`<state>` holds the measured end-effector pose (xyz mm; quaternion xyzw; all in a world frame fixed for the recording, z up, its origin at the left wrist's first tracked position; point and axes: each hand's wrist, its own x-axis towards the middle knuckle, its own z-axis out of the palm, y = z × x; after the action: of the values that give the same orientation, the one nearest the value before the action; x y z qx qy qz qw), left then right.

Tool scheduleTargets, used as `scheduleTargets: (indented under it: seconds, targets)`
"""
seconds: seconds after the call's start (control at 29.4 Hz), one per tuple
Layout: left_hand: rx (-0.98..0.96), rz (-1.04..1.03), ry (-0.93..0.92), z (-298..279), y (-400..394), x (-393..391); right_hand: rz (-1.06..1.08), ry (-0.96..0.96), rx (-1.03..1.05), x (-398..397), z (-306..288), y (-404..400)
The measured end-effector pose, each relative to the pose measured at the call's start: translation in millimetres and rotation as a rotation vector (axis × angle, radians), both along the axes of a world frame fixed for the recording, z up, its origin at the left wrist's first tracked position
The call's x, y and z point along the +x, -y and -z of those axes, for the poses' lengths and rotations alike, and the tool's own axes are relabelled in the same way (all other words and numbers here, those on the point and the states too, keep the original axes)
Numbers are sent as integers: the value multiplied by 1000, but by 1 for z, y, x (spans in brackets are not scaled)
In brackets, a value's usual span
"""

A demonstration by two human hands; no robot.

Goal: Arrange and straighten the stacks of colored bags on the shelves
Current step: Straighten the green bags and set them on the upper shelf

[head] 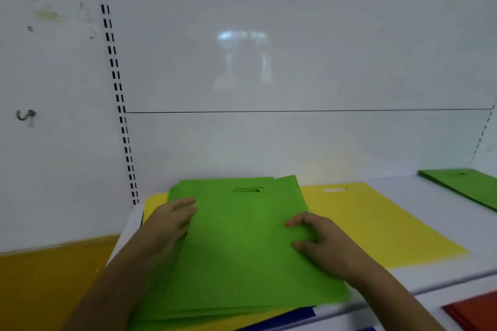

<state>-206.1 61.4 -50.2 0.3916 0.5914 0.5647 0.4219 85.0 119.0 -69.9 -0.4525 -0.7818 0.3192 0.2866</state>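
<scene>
A stack of bright green bags (pixel 242 244) with a cut-out handle lies on the white shelf (pixel 430 274), on top of yellow bags (pixel 371 223) that spread out to the right. My left hand (pixel 172 220) rests along the stack's left edge with its fingers fairly straight. My right hand (pixel 320 239) lies on the stack's right side, fingers and thumb curled onto the top bag. The stack's edges are fanned and uneven at the back and front. A blue bag edge (pixel 290 317) shows under the front of the pile.
Another green stack (pixel 465 183) sits at the shelf's far right. Red-orange bags (pixel 476 312) lie on a lower level at bottom right. A dark yellow surface (pixel 48 282) is at lower left. A slotted upright (pixel 118 94) and the white back wall stand behind.
</scene>
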Motion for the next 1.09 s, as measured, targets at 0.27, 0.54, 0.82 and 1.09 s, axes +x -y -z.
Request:
scheduleTargets:
  seconds: [0.27,0.54,0.82,1.09]
  targets:
    - [-109,28,-110,-1,-4,-6,28,124,23,-5,10,5]
    - [22,-19,-320,-8,-7,1,84,143,123,-12,-4,26]
    - [110,63,-72,-2,-13,-12,91,-20,86,-15,-9,42]
    - [142,116,-307,8,-14,-20,136,-91,41,-22,-13,48]
